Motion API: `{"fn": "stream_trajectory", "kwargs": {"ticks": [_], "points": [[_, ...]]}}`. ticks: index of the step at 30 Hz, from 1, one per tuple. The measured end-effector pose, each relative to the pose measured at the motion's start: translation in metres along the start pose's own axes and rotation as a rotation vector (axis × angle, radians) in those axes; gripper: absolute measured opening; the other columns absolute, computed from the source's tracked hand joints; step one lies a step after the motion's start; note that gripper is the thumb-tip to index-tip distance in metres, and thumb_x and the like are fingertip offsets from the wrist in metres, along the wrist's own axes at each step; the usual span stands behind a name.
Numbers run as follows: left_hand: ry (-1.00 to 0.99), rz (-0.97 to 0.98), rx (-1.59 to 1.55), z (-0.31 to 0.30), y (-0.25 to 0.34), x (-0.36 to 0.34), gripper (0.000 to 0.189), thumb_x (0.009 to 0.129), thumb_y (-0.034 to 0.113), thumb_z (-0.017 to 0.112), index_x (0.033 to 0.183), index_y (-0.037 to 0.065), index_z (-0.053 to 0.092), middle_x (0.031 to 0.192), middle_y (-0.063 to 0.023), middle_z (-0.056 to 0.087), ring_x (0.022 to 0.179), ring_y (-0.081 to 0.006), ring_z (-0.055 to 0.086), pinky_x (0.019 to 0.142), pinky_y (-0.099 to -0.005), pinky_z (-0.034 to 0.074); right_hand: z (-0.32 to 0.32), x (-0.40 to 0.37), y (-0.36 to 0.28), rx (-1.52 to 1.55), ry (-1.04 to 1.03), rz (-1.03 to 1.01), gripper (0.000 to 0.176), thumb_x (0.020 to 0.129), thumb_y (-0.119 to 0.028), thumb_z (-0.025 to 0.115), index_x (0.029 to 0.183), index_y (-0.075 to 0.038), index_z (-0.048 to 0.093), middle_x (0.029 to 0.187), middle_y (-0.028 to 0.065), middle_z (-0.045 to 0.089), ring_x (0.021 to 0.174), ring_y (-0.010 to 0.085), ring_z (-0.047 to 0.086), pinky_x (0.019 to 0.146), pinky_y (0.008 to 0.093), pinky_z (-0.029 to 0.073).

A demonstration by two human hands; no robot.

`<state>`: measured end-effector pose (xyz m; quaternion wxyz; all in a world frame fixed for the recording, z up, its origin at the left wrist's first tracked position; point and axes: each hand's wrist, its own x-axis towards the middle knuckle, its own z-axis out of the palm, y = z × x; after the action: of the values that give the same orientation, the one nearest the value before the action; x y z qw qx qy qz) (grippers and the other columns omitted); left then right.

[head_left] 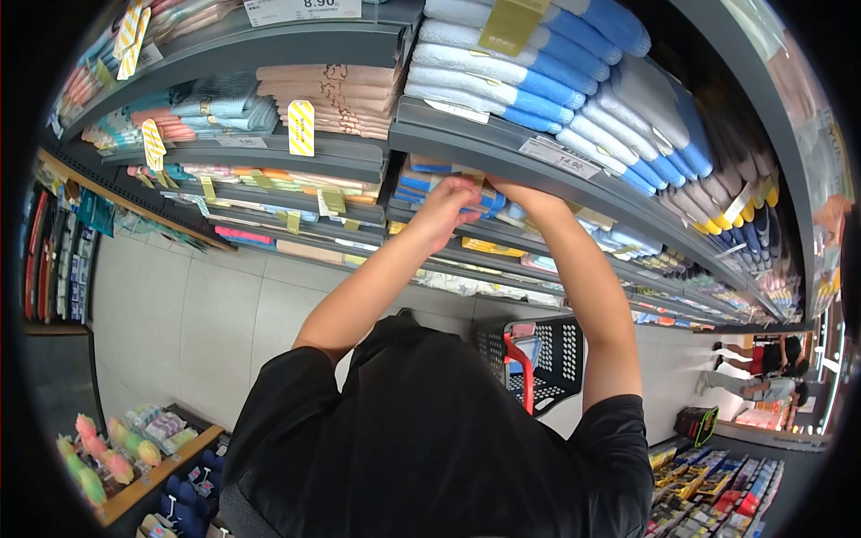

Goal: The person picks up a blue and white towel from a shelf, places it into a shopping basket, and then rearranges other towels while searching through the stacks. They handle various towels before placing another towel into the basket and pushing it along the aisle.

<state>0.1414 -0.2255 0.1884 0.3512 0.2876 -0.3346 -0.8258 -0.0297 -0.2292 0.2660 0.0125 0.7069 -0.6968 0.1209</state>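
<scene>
My left hand (450,211) is at the front of a lower shelf, its fingers bent beside a stack of blue folded towels (417,184). Whether it grips anything is too small to tell. My right hand reaches in under the shelf edge beside it; its fingers are hidden by the shelf, and only the wrist and forearm show clearly. Above both hands, white and blue folded towels (502,76) lie stacked on the upper shelf (502,143), with a price label (560,157) on its edge.
Pink folded towels (327,99) lie to the left. A black shopping basket with a red handle (529,368) stands at my right side. Two people (762,372) are farther off at the right. Low displays (717,489) stand behind me, over a tiled floor (215,305).
</scene>
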Motion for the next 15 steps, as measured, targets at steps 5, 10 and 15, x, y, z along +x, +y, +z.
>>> {"fn": "stream_trajectory", "kwargs": {"ticks": [5,10,15], "points": [[-0.032,0.101,0.006,0.014,0.013,0.016,0.028,0.096,0.018,0.062,0.12,0.006,0.055,0.117,-0.0089,0.059,0.113,-0.0216,0.056,0.096,-0.0427,0.047,-0.016,-0.003,0.003,-0.053,0.059,0.008,0.039,0.091,-0.044,0.057,0.111,-0.013,0.069,0.111,0.0149,0.07,0.101,0.0355,0.065,0.088,0.044,0.05],[0.073,0.1,-0.262,0.022,0.024,0.03,0.026,0.095,0.015,0.061,0.12,0.007,0.058,0.118,-0.0093,0.061,0.11,-0.0236,0.057,0.099,-0.0449,0.046,0.002,0.002,0.017,-0.019,0.128,-0.077,0.04,0.09,-0.043,0.06,0.112,-0.012,0.069,0.112,0.0167,0.069,0.104,0.035,0.064,0.089,0.0446,0.05],[0.001,0.086,-0.423,-0.011,0.019,0.051,0.026,0.094,0.009,0.059,0.12,0.004,0.057,0.122,-0.0132,0.06,0.112,-0.0276,0.058,0.102,-0.046,0.046,-0.001,0.005,-0.022,-0.13,-0.18,-0.112,0.042,0.087,-0.037,0.064,0.118,-0.01,0.067,0.119,0.0181,0.065,0.11,0.034,0.062,0.098,0.044,0.047]]}}
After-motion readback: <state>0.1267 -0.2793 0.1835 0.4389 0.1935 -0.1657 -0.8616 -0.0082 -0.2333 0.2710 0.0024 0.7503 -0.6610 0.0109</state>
